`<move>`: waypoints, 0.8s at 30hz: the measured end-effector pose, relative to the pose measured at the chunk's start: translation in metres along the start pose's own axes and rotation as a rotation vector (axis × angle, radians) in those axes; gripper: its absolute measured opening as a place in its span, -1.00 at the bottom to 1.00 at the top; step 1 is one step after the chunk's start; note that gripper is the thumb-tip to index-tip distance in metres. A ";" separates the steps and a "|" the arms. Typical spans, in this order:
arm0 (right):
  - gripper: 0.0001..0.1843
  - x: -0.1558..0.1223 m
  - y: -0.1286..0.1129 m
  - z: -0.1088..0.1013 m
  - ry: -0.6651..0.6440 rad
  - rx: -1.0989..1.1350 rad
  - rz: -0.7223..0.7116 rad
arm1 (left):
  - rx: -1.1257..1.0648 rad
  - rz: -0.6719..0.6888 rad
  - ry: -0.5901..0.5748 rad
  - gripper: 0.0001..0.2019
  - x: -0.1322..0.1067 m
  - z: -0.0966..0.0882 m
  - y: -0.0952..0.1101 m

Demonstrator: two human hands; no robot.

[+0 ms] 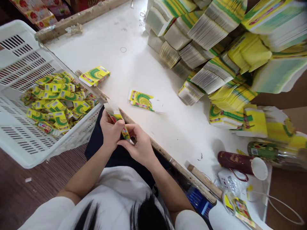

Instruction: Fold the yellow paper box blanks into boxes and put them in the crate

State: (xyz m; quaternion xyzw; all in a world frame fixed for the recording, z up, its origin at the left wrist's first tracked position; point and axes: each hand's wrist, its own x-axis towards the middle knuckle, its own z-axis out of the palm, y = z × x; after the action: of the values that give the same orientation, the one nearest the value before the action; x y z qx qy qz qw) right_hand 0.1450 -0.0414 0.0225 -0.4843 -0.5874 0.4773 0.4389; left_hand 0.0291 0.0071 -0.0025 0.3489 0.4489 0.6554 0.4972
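Note:
A small yellow-green printed carton point(117, 116) is between my two hands, just over the table's near edge, with its white flaps standing up at the far end. My left hand point(110, 129) wraps around its side, thumb laid across it. At the near end, the fingers of my right hand point(139, 142) pinch the carton's lower edge. Beyond my hands, a carton with a white flap stretched out point(142, 100) lies on the white table point(168, 134). Another carton point(95, 75) rests farther left by the table edge.
On my left stands a white plastic basket point(14, 92) holding many small yellow-green packets point(59, 95). Stacks of flat cartons point(211, 25) pile up at the right back. A maroon mug point(240, 163), a jar point(261, 149) and a wooden strip point(203, 180) lie at the right.

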 end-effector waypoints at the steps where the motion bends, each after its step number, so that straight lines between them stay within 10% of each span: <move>1: -0.76 0.000 0.001 0.001 0.018 0.004 0.012 | 0.007 0.009 0.032 -0.58 0.001 0.001 0.000; 9: -0.93 0.011 -0.006 -0.041 0.336 -0.300 -0.203 | 0.093 -0.059 -0.163 -0.75 -0.002 -0.018 0.003; 13: -0.81 0.009 -0.009 -0.062 0.445 -0.676 -0.424 | 0.302 0.264 -0.244 -0.40 -0.004 -0.020 0.033; 16: -0.78 0.003 -0.008 -0.059 0.342 -0.862 -0.556 | 0.589 0.441 -0.417 -0.13 -0.004 -0.017 0.056; 19: -0.76 -0.004 -0.010 -0.049 0.175 -0.841 -0.672 | 0.856 0.329 -0.687 -0.09 -0.002 -0.012 0.060; 24: -0.30 -0.006 -0.013 -0.043 0.299 -0.477 -0.344 | 0.945 0.124 -0.716 -0.41 -0.004 -0.010 0.038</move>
State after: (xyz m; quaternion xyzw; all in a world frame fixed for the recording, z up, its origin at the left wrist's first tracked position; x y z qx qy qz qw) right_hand 0.1859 -0.0426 0.0422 -0.5318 -0.6848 0.1685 0.4688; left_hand 0.0079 -0.0027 0.0298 0.7571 0.4751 0.2541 0.3694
